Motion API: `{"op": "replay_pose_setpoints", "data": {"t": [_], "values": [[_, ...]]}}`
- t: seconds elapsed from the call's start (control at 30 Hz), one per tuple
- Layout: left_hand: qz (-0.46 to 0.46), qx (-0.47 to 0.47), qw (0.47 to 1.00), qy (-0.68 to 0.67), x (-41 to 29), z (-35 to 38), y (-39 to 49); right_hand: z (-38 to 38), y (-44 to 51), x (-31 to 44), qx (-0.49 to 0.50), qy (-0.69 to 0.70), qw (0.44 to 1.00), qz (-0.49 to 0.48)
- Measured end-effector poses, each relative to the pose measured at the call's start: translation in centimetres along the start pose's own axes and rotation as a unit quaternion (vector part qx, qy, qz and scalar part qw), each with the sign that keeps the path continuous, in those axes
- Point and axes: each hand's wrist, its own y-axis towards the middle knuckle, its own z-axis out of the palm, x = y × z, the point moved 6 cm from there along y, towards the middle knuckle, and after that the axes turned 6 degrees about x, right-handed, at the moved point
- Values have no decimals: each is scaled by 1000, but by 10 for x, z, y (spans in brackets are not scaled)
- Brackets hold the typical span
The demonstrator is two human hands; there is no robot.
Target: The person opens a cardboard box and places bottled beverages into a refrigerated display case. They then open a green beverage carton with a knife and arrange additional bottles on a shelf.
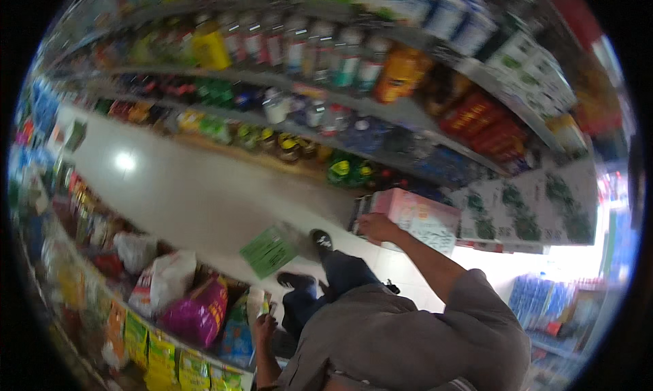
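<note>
My right hand [377, 227], its fingers curled, is at the left edge of a pink and white cardboard box [423, 215] with large dark writing on one face. A dark striped edge shows beside the box. Lower left, my left hand [265, 323] holds a small object [265, 308] with white, green and yellow on it; blur hides what it is. A green sheet with dark writing [268, 252] lies on the floor near my shoes.
Shelves of bottles [298, 47] and red boxes [479, 118] run along the far side. White cartons with green print [520, 207] stand right of the pink box. At lower left are plastic bags [171, 279], a purple package [199, 312] and yellow-green packets [163, 358].
</note>
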Motion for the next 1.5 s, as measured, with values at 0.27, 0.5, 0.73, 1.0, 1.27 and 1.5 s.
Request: {"op": "replay_pose_setpoints", "data": {"t": [0.27,0.5,0.73,1.0,1.27,1.5], "values": [[-10,0,1000,-13,-30,-64,32,77,28,47,49,-76,992,91],[-67,-42,997,10,-45,-158,49,145,38,134,149,32,987,51],[-11,-48,996,72,-84,-150,57,112,70,99,92,27,990,107],[-32,-60,990,122,-125,-173,65,91,124,97,70,80,990,89],[31,63,940,334,-143,-266,154,116,154,193,-13,219,972,82],[174,14,915,363,-247,-405,273,175,166,295,-25,276,939,203]]}}
